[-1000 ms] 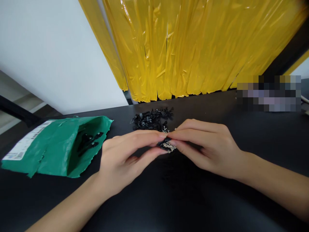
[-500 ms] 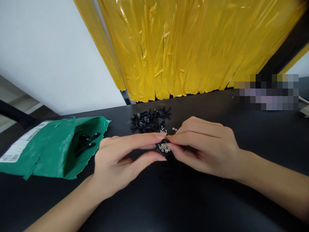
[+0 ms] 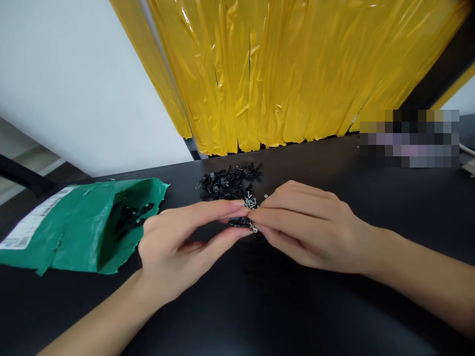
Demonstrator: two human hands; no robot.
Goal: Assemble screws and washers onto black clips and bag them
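Note:
My left hand (image 3: 185,242) is closed, with a small black plastic part (image 3: 239,221) between its thumb and fingers. From the right, my right hand (image 3: 311,227) meets it, thumb and fingertips pinched at the part's right end; what lies in that pinch is hidden. A few small pale washers (image 3: 254,229) show just below the fingertips, mostly covered by the hands. Right behind the fingers lies a little heap of silver screws (image 3: 250,200). Farther back is a pile of small black plastic parts (image 3: 226,182).
At the left a torn-open green plastic bag (image 3: 74,232) with a white label holds black pieces (image 3: 131,217). A loose washer (image 3: 266,196) lies by my right knuckles. Yellow plastic strips (image 3: 260,74) hang behind the black table (image 3: 237,306). A blurred-out patch covers the back right.
Both hands have shifted slightly left. The black part in my left hand now shows between the fingers, and the washers that were in plain view are largely hidden. More screws show behind.

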